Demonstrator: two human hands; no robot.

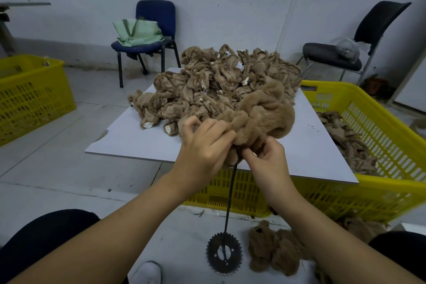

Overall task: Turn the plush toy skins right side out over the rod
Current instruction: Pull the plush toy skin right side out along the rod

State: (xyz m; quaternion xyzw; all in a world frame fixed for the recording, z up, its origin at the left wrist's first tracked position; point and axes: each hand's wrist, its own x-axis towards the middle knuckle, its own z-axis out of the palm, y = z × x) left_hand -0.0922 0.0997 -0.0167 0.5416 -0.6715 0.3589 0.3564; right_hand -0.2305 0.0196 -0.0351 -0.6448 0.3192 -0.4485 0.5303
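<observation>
Plush skin [265,117], brown, atop rod [230,200]: left hand [205,145] and right hand [267,159] fingers clamped on its bunched fabric.

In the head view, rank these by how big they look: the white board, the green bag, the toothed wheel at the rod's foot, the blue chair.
1. white board
2. blue chair, though it stands farther off
3. green bag
4. toothed wheel, near the camera, so its rank against the bag is unsure
</observation>
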